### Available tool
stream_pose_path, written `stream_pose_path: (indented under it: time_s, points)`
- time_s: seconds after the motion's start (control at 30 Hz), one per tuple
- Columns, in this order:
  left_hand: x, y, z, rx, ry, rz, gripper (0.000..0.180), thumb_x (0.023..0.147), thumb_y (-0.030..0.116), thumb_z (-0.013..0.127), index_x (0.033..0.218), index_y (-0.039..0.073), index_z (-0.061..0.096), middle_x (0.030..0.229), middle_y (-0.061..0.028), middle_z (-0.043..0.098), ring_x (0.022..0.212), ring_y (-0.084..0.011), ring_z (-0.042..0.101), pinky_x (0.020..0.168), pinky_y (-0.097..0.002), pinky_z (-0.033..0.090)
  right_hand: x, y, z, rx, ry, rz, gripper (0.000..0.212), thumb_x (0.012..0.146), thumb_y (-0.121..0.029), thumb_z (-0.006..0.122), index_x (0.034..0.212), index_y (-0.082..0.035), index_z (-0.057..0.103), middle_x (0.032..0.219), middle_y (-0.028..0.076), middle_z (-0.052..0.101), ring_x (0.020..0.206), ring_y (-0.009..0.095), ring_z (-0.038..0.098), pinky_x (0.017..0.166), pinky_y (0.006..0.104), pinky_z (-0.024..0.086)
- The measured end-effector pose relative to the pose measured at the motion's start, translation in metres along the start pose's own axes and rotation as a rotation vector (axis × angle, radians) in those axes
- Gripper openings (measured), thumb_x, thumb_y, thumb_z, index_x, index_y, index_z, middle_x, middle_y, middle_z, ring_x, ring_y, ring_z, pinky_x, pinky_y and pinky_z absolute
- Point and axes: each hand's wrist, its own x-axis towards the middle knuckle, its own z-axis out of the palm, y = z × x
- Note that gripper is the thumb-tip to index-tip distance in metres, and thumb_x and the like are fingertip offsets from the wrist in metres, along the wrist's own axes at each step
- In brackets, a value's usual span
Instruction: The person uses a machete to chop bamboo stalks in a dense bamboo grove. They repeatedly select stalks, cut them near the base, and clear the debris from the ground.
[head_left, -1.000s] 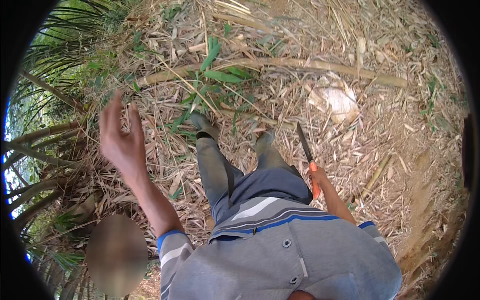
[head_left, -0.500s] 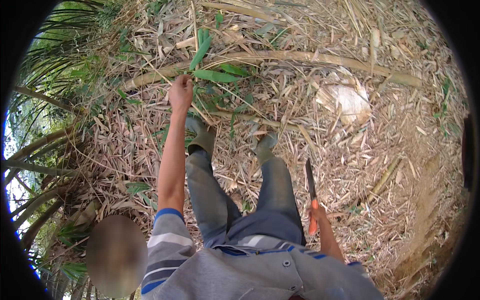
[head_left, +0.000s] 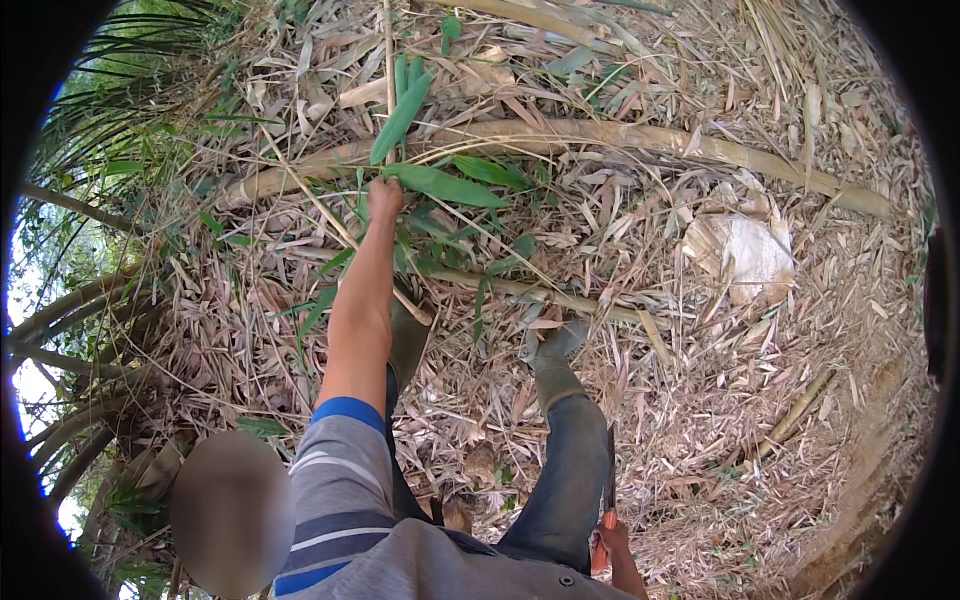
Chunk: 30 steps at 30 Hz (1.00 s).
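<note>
My left hand (head_left: pixel 385 197) reaches far forward, fingers closed at the base of a thin leafy stem (head_left: pixel 390 75). Broad green leaves (head_left: pixel 446 186) spread out beside the fist and above it. Low at the right, next to my thigh, my right hand (head_left: pixel 614 542) is wrapped round the orange handle of a machete (head_left: pixel 611 470). Its dark, narrow blade points forward, seen nearly edge-on along my trouser leg.
A long dry bamboo pole (head_left: pixel 640 137) lies across the ground ahead. A thinner pole (head_left: pixel 540 290) crosses by my boots (head_left: pixel 557 375). A pale whitish slab (head_left: pixel 757 252) sits at the right. Dry leaves cover the ground; stalks (head_left: pixel 75 300) rise at the left. A blurred oval (head_left: pixel 232 515) is at lower left.
My left hand has closed on the leafy stem, slightly to the right of where it was. My body leans further forward. The machete in my right hand has moved lower in view, its blade turned edge-on.
</note>
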Motion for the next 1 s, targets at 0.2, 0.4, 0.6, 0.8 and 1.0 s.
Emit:
stream_pose_path:
  time_s: [0.2, 0.4, 0.6, 0.8, 1.0]
  points:
    - [-0.001, 0.025, 0.001, -0.628, -0.170, -0.111, 0.036, 0.085, 0.033, 0.058, 0.100, 0.001, 0.060, 0.087, -0.0099, 0.061, 0.077, -0.0185, 0.058, 0.064, -0.0338, 0.046, -0.020, -0.024, 0.014, 0.029, -0.001, 0.019, 0.016, 0.068, -0.001, 0.063, 0.080, 0.000, 0.053, 0.055, 0.010, 0.054, 0.042, 0.021, 0.056, 0.039, 0.0335, 0.047]
    - [-0.017, 0.044, -0.076, -0.550, -0.183, 0.139, 0.041, 0.082, 0.038, 0.061, 0.091, -0.002, 0.062, 0.086, -0.0097, 0.064, 0.079, -0.0180, 0.058, 0.067, -0.0358, 0.044, -0.011, -0.023, -0.005, 0.063, 0.030, -0.120, 0.020, 0.065, 0.000, 0.067, 0.080, -0.001, 0.053, 0.057, 0.010, 0.056, 0.042, 0.021, 0.056, 0.038, 0.0345, 0.046]
    - [-0.122, 0.046, -0.157, -0.565, -0.246, 0.090, 0.033, 0.081, 0.031, 0.062, 0.094, 0.001, 0.061, 0.083, -0.0058, 0.062, 0.071, -0.0152, 0.056, 0.065, -0.0312, 0.043, -0.025, -0.042, -0.025, -0.078, 0.057, -0.289, 0.019, 0.068, -0.008, 0.067, 0.083, -0.001, 0.055, 0.063, 0.010, 0.059, 0.052, 0.021, 0.060, 0.047, 0.0342, 0.049]
    - [-0.239, -0.020, -0.259, -1.168, -0.327, -0.189, 0.037, 0.083, 0.024, 0.059, 0.115, 0.007, 0.052, 0.094, -0.0043, 0.060, 0.087, -0.0167, 0.057, 0.077, -0.0336, 0.046, -0.049, -0.079, -0.052, -0.152, 0.009, -0.354, 0.015, 0.076, -0.016, 0.064, 0.079, -0.003, 0.059, 0.060, 0.009, 0.058, 0.048, 0.020, 0.057, 0.044, 0.0335, 0.047]
    - [-0.354, -0.029, -0.340, -1.585, -0.382, -0.124, 0.040, 0.082, 0.025, 0.058, 0.118, 0.007, 0.052, 0.095, -0.0070, 0.061, 0.090, -0.0220, 0.057, 0.089, -0.0425, 0.043, -0.055, -0.094, -0.074, -0.127, -0.079, -0.436, 0.015, 0.064, -0.008, 0.068, 0.076, -0.002, 0.061, 0.062, 0.007, 0.059, 0.053, 0.018, 0.058, 0.049, 0.0314, 0.046]
